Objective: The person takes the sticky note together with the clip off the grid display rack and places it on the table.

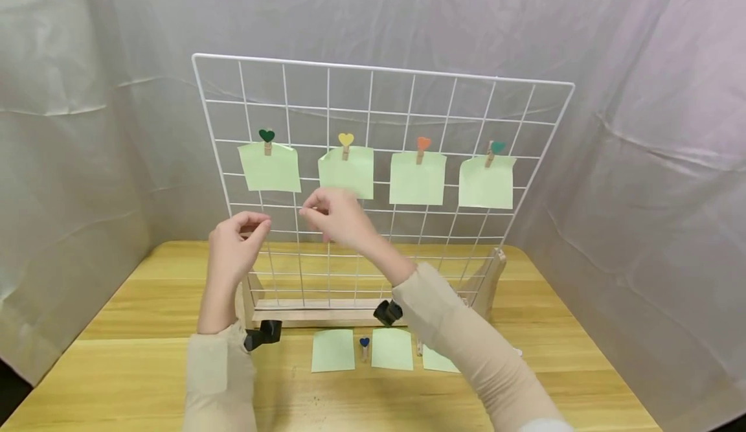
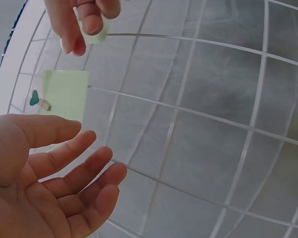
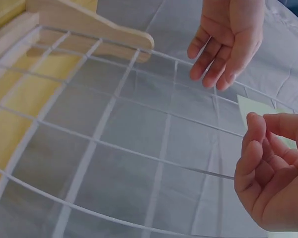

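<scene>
My left hand (image 1: 230, 247) is raised in front of the white wire grid (image 1: 381, 67), near its left side. In the left wrist view its fingers are loosely bent, with nothing between them. Further right, my right hand (image 1: 338, 215) is held before the lower part of a pale green note (image 1: 361, 166). In the right wrist view its fingers are curled, the thumb meeting the index fingertip, and I see nothing between them. Up and left of it hangs another pale green note (image 1: 271, 168) under a dark green heart clip (image 1: 267, 137).
Two more notes (image 1: 417, 181) hang to the right, under orange (image 1: 423, 144) and teal (image 1: 496, 147) heart clips. Loose notes (image 1: 333, 350) and a blue heart clip (image 1: 364, 343) lie on the wooden table (image 1: 134, 367), before the grid's wooden stand (image 1: 326, 317).
</scene>
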Action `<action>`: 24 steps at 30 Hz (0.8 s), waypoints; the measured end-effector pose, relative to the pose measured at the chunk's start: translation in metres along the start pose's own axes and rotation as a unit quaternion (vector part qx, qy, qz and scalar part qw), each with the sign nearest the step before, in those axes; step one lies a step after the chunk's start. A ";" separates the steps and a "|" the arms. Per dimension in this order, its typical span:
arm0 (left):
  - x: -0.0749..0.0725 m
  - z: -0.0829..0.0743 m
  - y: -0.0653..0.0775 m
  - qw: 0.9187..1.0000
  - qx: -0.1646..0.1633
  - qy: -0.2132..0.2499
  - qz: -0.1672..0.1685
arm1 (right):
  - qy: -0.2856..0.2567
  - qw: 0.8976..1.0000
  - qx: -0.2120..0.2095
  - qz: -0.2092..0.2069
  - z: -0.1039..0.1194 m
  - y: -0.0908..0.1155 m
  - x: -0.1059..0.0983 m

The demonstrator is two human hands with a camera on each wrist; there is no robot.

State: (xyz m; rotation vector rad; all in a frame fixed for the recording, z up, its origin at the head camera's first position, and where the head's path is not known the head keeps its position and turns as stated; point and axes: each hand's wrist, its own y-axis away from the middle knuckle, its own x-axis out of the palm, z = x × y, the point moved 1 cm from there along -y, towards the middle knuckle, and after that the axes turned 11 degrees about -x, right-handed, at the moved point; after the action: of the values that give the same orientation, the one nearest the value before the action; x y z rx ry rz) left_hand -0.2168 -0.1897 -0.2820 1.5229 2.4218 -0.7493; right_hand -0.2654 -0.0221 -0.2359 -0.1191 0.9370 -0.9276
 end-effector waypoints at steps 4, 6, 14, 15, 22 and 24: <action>-0.004 -0.006 -0.004 1.000 0.007 0.001 -0.017 | 0.005 1.000 -0.015 -0.023 0.008 -0.010 -0.008; -0.006 -0.008 -0.005 1.000 0.007 0.005 -0.021 | 0.013 0.999 -0.023 -0.032 0.011 -0.014 -0.011; -0.006 -0.012 -0.009 0.998 -0.009 0.027 -0.047 | 0.043 0.998 -0.022 -0.044 0.025 -0.032 -0.017; -0.006 -0.012 -0.009 0.998 -0.010 0.034 -0.056 | 0.048 0.998 -0.024 -0.045 0.028 -0.034 -0.018; -0.008 -0.015 -0.011 0.990 -0.005 0.072 -0.121 | 0.046 0.995 -0.048 -0.070 0.045 -0.047 -0.022; -0.008 -0.016 -0.013 0.989 -0.004 0.080 -0.127 | 0.047 0.995 -0.050 -0.077 0.048 -0.049 -0.023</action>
State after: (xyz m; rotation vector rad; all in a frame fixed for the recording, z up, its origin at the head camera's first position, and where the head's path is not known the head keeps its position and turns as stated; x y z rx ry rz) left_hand -0.2228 -0.1923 -0.2611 1.3336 2.7718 -0.6826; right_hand -0.2667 -0.0499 -0.1692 -0.2371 1.0734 -1.0361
